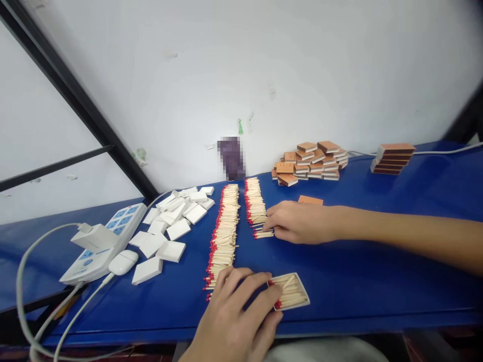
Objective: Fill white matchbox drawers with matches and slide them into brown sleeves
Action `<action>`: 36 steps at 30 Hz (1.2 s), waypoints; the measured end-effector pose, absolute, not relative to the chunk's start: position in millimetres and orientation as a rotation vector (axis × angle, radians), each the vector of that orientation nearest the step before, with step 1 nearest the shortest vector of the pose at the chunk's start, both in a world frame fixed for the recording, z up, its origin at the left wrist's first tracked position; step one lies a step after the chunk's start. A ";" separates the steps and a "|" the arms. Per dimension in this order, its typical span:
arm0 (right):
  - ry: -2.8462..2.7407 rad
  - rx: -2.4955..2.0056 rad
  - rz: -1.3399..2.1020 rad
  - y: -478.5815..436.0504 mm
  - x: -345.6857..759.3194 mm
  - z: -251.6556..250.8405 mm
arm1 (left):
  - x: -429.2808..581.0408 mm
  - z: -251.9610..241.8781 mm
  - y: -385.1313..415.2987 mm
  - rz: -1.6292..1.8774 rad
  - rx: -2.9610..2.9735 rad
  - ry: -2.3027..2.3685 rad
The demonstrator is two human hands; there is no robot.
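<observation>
My left hand [241, 311] rests at the near edge of the table, its fingers on the left end of a white matchbox tray [307, 296] full of matches [292, 290]. Farther back, my right hand [298, 221] has its fingertips at the near end of the shorter row of red-tipped matches [255, 201]; whether it pinches any is too small to tell. A longer row of matches [225, 226] runs left of it, its near end beside my left hand. An orange matchbox cover [310, 200] lies partly behind my right hand.
White trays [179, 229] lie scattered at the left. Beyond them sit a power strip [126, 221] with cables and a white earphone case [124, 262]. Matchbox covers are heaped [309, 163] at the back right, beside a neat stack [394, 158]. A pixelated dark object [231, 158] stands by the wall.
</observation>
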State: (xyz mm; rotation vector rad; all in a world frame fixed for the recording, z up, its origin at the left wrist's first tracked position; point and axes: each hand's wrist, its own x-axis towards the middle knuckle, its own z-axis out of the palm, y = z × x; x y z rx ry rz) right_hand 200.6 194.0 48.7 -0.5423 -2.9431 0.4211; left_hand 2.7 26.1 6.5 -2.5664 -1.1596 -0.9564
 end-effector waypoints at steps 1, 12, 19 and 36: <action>-2.938 -0.573 0.401 193.7 200.4 48.7 | 3.0 6.6 26.0 -0.964 -2.565 -1.158; -2.916 -0.627 0.422 192.7 199.2 41.9 | 3.7 7.8 21.6 -0.898 -2.578 -1.200; -2.907 -0.602 0.494 193.3 198.8 48.8 | 2.8 4.2 25.5 -0.902 -2.537 -1.194; -3.257 -0.664 0.165 190.1 193.3 77.7 | -4.1 10.4 36.1 -0.935 -2.558 -1.170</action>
